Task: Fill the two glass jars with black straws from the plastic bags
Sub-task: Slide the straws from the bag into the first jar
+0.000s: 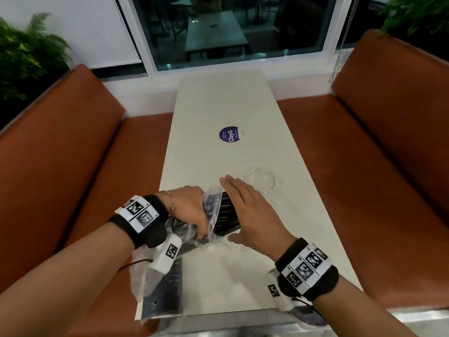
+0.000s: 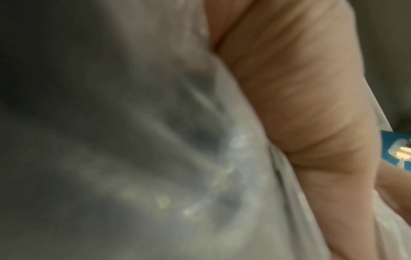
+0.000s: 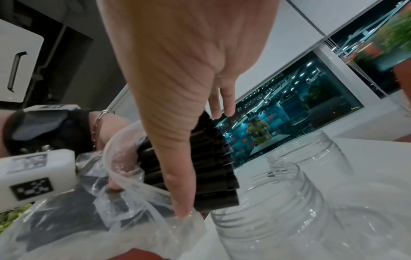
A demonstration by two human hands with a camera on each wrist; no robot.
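Straws at the bag mouth, jars waiting

Left hand (image 1: 192,210) grips the bag (image 3: 124,177); right hand (image 1: 250,212), fingers straight and together, thumb spread, spans the straws (image 3: 213,168) sticking out, just beside two empty jars (image 3: 273,211) on the table (image 1: 218,105).

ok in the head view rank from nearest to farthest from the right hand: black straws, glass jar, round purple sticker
1. black straws: under the right hand, which reaches over their bundled ends at the bag mouth.
2. glass jar: just beyond the fingertips, slightly to the right.
3. round purple sticker: farther up the table, toward the window.
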